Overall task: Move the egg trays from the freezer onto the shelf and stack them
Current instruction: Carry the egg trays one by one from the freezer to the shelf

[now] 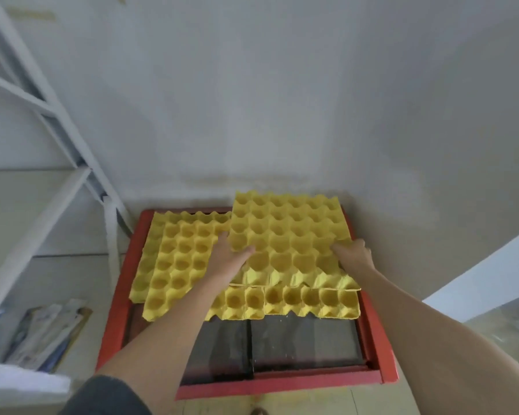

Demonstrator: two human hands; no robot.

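Both hands grip the top yellow egg tray (288, 235) by its opposite edges: the left hand (228, 259) clasps its 9 o'clock edge, the right hand (354, 253) its 3 o'clock edge, fingers curled over the rims. The tray is tilted above more yellow trays (174, 259) lying on the red-framed freezer (114, 301). A white metal shelf (42, 121) stands toward 9 o'clock.

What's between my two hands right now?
In the head view, the raised top tray spans the gap: the left hand grips its left edge, the right hand its right edge.
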